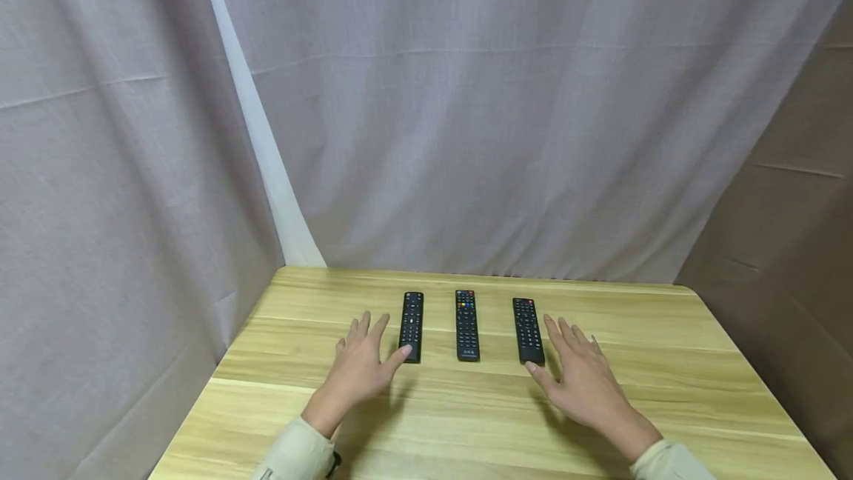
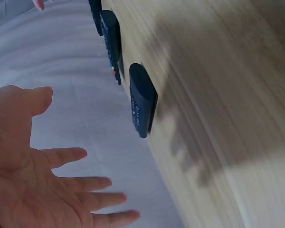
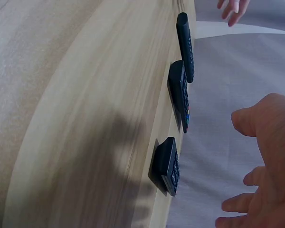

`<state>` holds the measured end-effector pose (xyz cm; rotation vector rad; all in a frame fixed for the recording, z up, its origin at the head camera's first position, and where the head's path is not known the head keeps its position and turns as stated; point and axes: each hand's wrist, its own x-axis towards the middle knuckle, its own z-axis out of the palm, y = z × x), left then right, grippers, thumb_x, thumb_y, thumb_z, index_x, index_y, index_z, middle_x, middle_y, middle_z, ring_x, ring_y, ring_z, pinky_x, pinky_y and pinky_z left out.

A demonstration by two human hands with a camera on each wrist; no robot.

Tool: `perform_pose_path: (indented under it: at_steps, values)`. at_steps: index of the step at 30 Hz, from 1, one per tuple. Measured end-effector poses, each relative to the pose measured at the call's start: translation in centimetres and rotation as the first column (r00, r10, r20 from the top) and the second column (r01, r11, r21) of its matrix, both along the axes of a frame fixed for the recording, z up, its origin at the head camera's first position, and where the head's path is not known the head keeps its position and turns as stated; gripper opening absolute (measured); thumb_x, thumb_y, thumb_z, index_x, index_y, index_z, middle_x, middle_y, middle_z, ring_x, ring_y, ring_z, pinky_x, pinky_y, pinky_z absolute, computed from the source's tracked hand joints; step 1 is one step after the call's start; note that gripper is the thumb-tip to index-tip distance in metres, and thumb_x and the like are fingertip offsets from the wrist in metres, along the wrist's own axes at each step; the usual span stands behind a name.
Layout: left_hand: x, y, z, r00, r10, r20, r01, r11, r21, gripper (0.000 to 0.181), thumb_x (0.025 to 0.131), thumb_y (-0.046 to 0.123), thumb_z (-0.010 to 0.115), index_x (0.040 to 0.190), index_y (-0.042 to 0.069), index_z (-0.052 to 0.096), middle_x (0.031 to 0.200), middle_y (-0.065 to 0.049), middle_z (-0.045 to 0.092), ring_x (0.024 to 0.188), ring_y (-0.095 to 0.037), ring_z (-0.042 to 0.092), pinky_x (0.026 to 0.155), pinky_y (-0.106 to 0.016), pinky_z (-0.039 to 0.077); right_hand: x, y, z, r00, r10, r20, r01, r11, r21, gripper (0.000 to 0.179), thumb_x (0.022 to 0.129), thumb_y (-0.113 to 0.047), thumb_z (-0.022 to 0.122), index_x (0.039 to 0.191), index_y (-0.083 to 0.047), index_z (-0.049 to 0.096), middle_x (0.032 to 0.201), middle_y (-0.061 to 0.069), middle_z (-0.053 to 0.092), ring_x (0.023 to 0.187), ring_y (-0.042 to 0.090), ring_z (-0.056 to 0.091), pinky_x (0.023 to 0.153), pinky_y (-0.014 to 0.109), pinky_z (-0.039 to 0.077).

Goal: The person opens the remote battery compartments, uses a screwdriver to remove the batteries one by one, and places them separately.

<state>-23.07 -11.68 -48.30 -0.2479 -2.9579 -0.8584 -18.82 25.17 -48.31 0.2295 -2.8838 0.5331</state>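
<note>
Three black remote controls lie side by side on a wooden table, long sides pointing away from me. My left hand hovers by the left remote, its thumb tip overlapping the remote's near end in the head view. In the left wrist view the fingers are spread and hold nothing. The middle remote has colored buttons and lies between the hands. Beside the right remote is my right hand, fingers extended, thumb near that remote's lower end. Nothing is in its grasp in the right wrist view.
The light wooden table has rounded far corners. Grey curtains hang behind it and to the left, with a pale strip showing at a gap. A browner fabric hangs along the right side.
</note>
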Motion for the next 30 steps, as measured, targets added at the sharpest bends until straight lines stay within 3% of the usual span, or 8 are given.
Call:
perform_pose_path:
  at_steps: [4, 7, 12, 16, 18, 23, 30]
  values:
    - [-1.4, 0.7, -0.5, 1.000, -0.015, 0.001, 0.015, 1.000, -0.022, 0.078, 0.102, 0.054, 0.067, 0.158, 0.004, 0.048, 0.158, -0.034, 0.048, 0.144, -0.054, 0.051, 0.119, -0.073, 0.043, -0.1, 0.2, -0.1, 1.000, 0.004, -0.010, -0.003, 1.000, 0.005, 0.087, 0.102, -0.049, 0.068, 0.167, -0.003, 0.031, 0.161, 0.038, 0.042, 0.147, 0.062, 0.041, 0.123, 0.081, 0.025]
    - [-2.8, 1.2, -1.1, 1.000, -0.030, -0.003, 0.029, 0.998, -0.060, 0.077, 0.101, 0.053, 0.070, 0.153, -0.001, 0.052, 0.148, -0.034, 0.057, 0.131, -0.051, 0.061, 0.113, -0.065, 0.052, -0.1, 0.3, -0.2, 1.000, 0.008, -0.026, -0.007, 1.000, 0.012, 0.080, 0.103, -0.047, 0.067, 0.162, 0.001, 0.040, 0.157, 0.038, 0.048, 0.141, 0.062, 0.049, 0.119, 0.081, 0.033]
    - [-5.2, 2.0, -2.0, 0.999, -0.033, 0.021, 0.036, 0.990, -0.133, 0.076, 0.099, 0.050, 0.074, 0.147, -0.006, 0.056, 0.135, -0.031, 0.065, 0.115, -0.045, 0.069, 0.098, -0.057, 0.062, -0.1, 0.3, -0.4, 1.000, 0.005, -0.028, -0.004, 1.000, 0.025, 0.070, 0.104, -0.046, 0.067, 0.150, 0.005, 0.055, 0.151, 0.038, 0.054, 0.136, 0.059, 0.056, 0.113, 0.076, 0.044]
    - [-6.6, 2.9, -2.2, 0.999, 0.005, 0.053, 0.002, 0.991, -0.134, 0.077, 0.099, 0.048, 0.075, 0.148, -0.008, 0.053, 0.128, -0.029, 0.070, 0.108, -0.041, 0.072, 0.087, -0.052, 0.064, -0.1, 0.2, -0.6, 1.000, -0.001, -0.015, 0.001, 1.000, 0.012, 0.065, 0.104, -0.045, 0.067, 0.146, 0.005, 0.059, 0.148, 0.035, 0.059, 0.134, 0.057, 0.058, 0.113, 0.073, 0.048]
    - [-7.3, 3.4, -2.4, 0.998, 0.034, 0.060, -0.026, 0.990, -0.138, 0.081, 0.098, 0.049, 0.075, 0.150, -0.008, 0.051, 0.130, -0.030, 0.071, 0.110, -0.040, 0.073, 0.088, -0.051, 0.065, -0.1, 0.1, -0.6, 1.000, -0.001, -0.016, 0.001, 1.000, 0.003, 0.063, 0.104, -0.043, 0.068, 0.144, 0.004, 0.061, 0.146, 0.034, 0.061, 0.133, 0.056, 0.060, 0.112, 0.071, 0.049]
    - [-8.4, 4.2, -3.2, 0.989, 0.099, 0.109, -0.086, 0.989, -0.121, 0.091, 0.094, 0.054, 0.079, 0.155, -0.005, 0.046, 0.127, -0.027, 0.071, 0.101, -0.034, 0.072, 0.082, -0.047, 0.064, 0.0, 0.0, -0.6, 1.000, 0.000, -0.016, 0.000, 1.000, -0.007, 0.060, 0.103, -0.041, 0.070, 0.143, 0.004, 0.062, 0.144, 0.030, 0.064, 0.131, 0.054, 0.062, 0.110, 0.070, 0.051]
    - [-8.6, 4.3, -4.0, 0.984, 0.131, 0.120, -0.118, 0.987, -0.113, 0.091, 0.090, 0.049, 0.083, 0.154, -0.007, 0.048, 0.133, -0.030, 0.068, 0.105, -0.037, 0.071, 0.084, -0.050, 0.064, 0.4, -0.3, -0.6, 1.000, 0.010, -0.025, -0.011, 1.000, -0.016, 0.058, 0.103, -0.041, 0.069, 0.141, 0.003, 0.064, 0.142, 0.029, 0.066, 0.130, 0.052, 0.064, 0.111, 0.069, 0.052]
